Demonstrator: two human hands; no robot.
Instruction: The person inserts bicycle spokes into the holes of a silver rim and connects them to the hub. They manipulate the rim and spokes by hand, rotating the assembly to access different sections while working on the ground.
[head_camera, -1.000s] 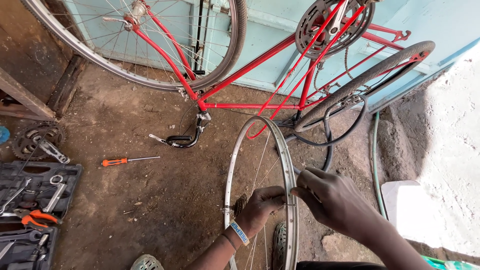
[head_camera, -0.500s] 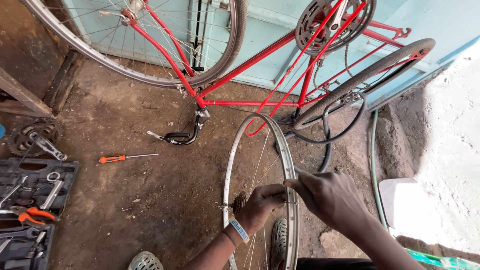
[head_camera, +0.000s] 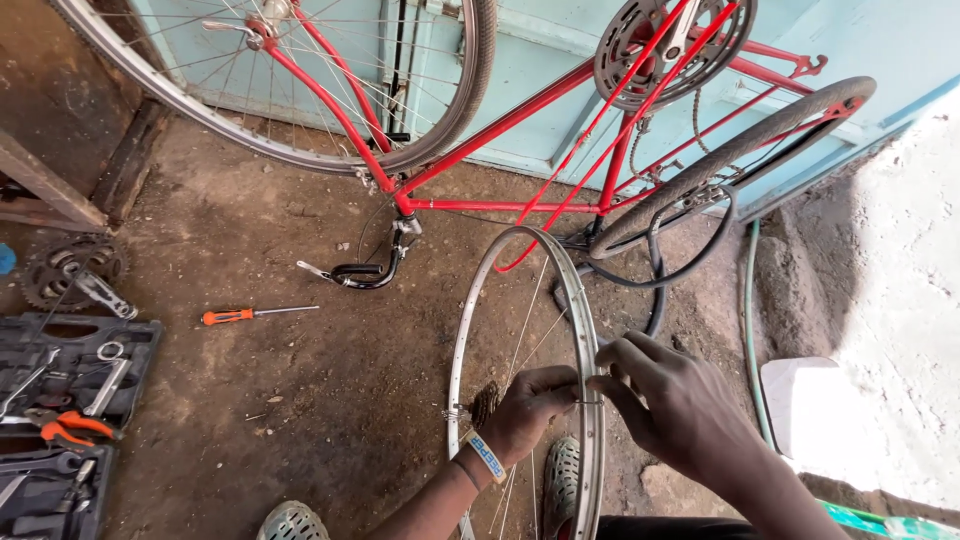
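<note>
Upside-down red steel bicycle frame (head_camera: 520, 205) across the top, wheels cut off by the upper edge. Below it, bare silver wheel rim with thin spokes (head_camera: 585, 330) standing upright on the dirt floor (head_camera: 300, 400), lower arc hidden behind the arms. Right hand (head_camera: 680, 405) curled over the rim's outer edge, fingertips pinching at a spoke end; whatever is pinched too small to tell. Left hand (head_camera: 530, 405) reaching through the spokes, closed around one. Open black tool case (head_camera: 60, 400), cropped at left. Orange-handled screwdriver (head_camera: 255, 314) lying apart.

A bicycle repair workshop: an upturned red bicycle (head_camera: 560, 190) beyond the left hand (head_camera: 527, 408), open tool case (head_camera: 62, 375) far to its left.
</note>
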